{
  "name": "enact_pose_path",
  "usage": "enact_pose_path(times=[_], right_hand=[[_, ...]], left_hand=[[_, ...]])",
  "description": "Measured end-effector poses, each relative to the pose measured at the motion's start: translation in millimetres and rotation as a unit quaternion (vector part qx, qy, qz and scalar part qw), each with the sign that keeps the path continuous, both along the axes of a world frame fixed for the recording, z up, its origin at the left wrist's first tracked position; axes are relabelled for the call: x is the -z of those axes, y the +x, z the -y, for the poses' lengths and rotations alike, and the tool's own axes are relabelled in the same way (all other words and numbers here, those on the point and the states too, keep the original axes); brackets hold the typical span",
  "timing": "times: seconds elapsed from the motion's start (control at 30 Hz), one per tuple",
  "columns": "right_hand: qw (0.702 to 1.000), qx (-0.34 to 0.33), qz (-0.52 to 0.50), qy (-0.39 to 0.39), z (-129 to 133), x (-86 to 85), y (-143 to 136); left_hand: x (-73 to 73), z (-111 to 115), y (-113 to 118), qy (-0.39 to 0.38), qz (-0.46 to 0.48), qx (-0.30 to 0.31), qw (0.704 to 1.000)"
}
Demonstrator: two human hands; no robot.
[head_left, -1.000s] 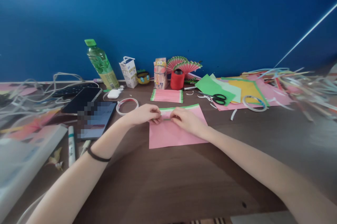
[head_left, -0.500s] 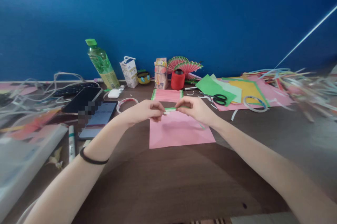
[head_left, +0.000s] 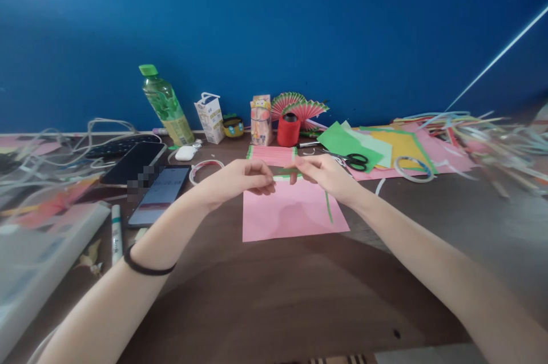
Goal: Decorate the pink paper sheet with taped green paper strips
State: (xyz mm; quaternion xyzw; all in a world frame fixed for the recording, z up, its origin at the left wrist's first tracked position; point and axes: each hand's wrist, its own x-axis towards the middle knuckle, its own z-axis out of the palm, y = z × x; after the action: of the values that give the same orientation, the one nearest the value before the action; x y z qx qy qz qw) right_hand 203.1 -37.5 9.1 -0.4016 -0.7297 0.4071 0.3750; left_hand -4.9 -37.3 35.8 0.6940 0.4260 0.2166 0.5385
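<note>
A pink sheet of paper (head_left: 282,213) lies on the brown table, with a narrow white and green strip (head_left: 281,178) along its far edge. My left hand (head_left: 252,178) is at the strip's left end, thumb and fingertips pressed together; whatever they pinch is too small to make out. At the strip's other end is my right hand (head_left: 314,173), its fingers also closed on something hidden. A thin green strip (head_left: 329,207) runs down the right side of the pink sheet. Just behind the hands is a pink pleated paper with green ends (head_left: 272,154).
Black scissors (head_left: 357,162) and green paper (head_left: 349,141) lie back right, beside a tape roll (head_left: 414,169). A red jar (head_left: 289,130), carton (head_left: 209,118) and green bottle (head_left: 166,107) stand by the wall. Phones (head_left: 160,195) and a marker (head_left: 116,233) are left.
My hands have moved slightly apart from the strip's middle, and my right hand has turned. More of the green strip on the right of the pink sheet now shows.
</note>
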Motion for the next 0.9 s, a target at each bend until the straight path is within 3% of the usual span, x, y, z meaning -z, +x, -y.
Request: enact_pose_path(times=[0.2, 0.4, 0.6, 0.9], right_hand=[[1.000, -0.021, 0.006, 0.019, 1, -2.4, 0], [0.997, 0.018, 0.030, 0.065, 7, -6.7, -3], [1.000, -0.017, 0.014, 0.006, 17, -16.1, -4], [1.000, -0.007, 0.020, 0.020, 24, -19.4, -7]], left_hand=[[-1.5, 2, 1, 0.024, 0.002, -0.004, 1.000], [-7.1, 7, 3, 0.100, -0.046, -0.023, 0.994], [-14.1, 13, 8, 0.138, -0.071, -0.033, 0.987], [-21.7, 21, 9, 0.146, -0.102, -0.014, 0.984]])
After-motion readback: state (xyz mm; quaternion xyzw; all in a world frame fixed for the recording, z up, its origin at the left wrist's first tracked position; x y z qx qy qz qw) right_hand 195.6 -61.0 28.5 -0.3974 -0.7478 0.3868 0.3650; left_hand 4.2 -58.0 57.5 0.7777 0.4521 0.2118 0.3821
